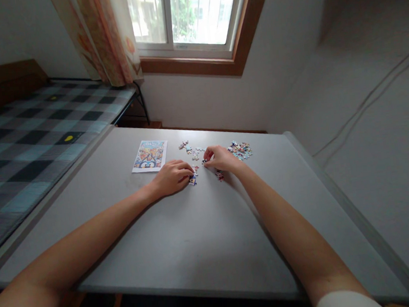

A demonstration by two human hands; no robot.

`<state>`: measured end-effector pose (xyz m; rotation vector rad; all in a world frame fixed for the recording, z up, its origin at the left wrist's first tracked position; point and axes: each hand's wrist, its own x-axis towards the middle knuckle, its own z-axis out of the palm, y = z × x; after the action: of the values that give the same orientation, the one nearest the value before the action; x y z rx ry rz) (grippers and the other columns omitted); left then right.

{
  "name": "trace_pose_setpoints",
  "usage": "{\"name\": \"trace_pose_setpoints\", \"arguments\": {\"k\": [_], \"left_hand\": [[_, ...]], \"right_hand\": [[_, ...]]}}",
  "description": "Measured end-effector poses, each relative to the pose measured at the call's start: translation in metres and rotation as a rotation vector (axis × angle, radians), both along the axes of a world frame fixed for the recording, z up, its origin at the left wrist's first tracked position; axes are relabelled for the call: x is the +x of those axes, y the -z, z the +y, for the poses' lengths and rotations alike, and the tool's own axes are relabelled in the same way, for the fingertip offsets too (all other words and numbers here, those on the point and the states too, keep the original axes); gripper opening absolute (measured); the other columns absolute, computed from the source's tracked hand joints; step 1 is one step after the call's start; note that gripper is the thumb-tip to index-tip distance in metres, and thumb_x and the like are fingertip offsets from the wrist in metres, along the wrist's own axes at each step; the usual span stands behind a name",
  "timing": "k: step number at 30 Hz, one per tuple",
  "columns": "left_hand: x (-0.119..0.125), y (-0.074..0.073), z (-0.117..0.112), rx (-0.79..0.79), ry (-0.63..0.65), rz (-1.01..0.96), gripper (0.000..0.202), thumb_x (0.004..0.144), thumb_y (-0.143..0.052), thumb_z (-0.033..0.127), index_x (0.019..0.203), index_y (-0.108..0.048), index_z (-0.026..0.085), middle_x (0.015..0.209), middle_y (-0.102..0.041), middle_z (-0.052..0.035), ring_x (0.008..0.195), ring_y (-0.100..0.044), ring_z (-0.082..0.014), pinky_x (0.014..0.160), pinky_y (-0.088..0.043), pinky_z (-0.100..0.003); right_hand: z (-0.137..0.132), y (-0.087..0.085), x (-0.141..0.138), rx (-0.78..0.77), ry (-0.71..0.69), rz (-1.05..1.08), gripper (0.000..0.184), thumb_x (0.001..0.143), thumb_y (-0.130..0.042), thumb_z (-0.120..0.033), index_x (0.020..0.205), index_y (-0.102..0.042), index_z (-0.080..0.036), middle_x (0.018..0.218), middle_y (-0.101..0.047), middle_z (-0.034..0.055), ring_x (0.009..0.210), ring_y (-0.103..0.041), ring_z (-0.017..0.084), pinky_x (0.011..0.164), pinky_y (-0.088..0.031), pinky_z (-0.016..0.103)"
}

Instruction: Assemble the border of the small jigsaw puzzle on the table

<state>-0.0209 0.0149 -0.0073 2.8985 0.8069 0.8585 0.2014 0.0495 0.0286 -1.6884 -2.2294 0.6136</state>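
Note:
My right hand (220, 158) pinches a small dark jigsaw puzzle piece (204, 162) just above the table. With fingers bent and lowered, my left hand (174, 176) touches a small joined group of puzzle pieces (192, 179); whether it grips one is hidden. Beyond both hands lie several loose and joined pieces (189, 150). A few reddish pieces (220, 175) lie under my right wrist. Behind that wrist is a heap of loose puzzle pieces (241, 150). The printed picture sheet (150, 156) with colourful cartoon figures lies flat to the left of my left hand.
Everything rests on a pale grey table (184, 242) with a raised right edge. A bed with a checked cover (77, 110) stands along the left. Ahead are a curtain (107, 42) and a wood-framed window (196, 62). A cable (359, 107) runs along the right wall.

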Motion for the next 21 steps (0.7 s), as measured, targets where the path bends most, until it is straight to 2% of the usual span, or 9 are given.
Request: {"name": "trace_pose_setpoints", "arguments": {"k": [6,9,13,21], "left_hand": [[0.000,-0.001,0.000,-0.008,0.018,-0.004,0.020,0.087,-0.052,0.016,0.085,-0.071,0.020,0.095,-0.072,-0.0038,0.084,-0.064,-0.0160,0.081,-0.049,-0.031],[0.000,-0.001,0.000,-0.011,0.037,0.001,0.019,0.087,-0.052,0.016,0.086,-0.071,0.020,0.095,-0.072,-0.0039,0.085,-0.064,-0.0159,0.082,-0.049,-0.031],[0.000,-0.001,0.001,-0.009,0.051,0.001,0.019,0.088,-0.052,0.016,0.086,-0.071,0.019,0.095,-0.072,-0.0039,0.084,-0.064,-0.0154,0.080,-0.049,-0.030],[0.000,-0.002,-0.001,0.010,0.047,-0.010,0.019,0.088,-0.052,0.015,0.086,-0.071,0.019,0.091,-0.072,-0.0038,0.082,-0.063,-0.0154,0.078,-0.048,-0.029]], "right_hand": [[0.000,0.000,-0.001,-0.014,0.031,0.123,0.015,0.070,-0.070,-0.013,0.085,-0.069,-0.015,0.083,-0.072,0.0043,0.067,-0.061,0.012,0.061,-0.043,0.021],[0.000,0.000,-0.003,0.017,0.073,0.204,0.015,0.072,-0.070,-0.012,0.086,-0.071,-0.015,0.081,-0.073,0.0053,0.067,-0.063,0.012,0.063,-0.045,0.021],[0.000,0.004,-0.011,0.033,0.058,0.309,0.015,0.073,-0.068,-0.010,0.087,-0.074,-0.015,0.078,-0.074,0.0054,0.068,-0.066,0.012,0.067,-0.048,0.021],[-0.003,0.015,-0.022,0.039,0.025,0.280,0.016,0.075,-0.067,-0.012,0.088,-0.076,-0.016,0.082,-0.076,0.0059,0.072,-0.068,0.014,0.067,-0.049,0.021]]}}
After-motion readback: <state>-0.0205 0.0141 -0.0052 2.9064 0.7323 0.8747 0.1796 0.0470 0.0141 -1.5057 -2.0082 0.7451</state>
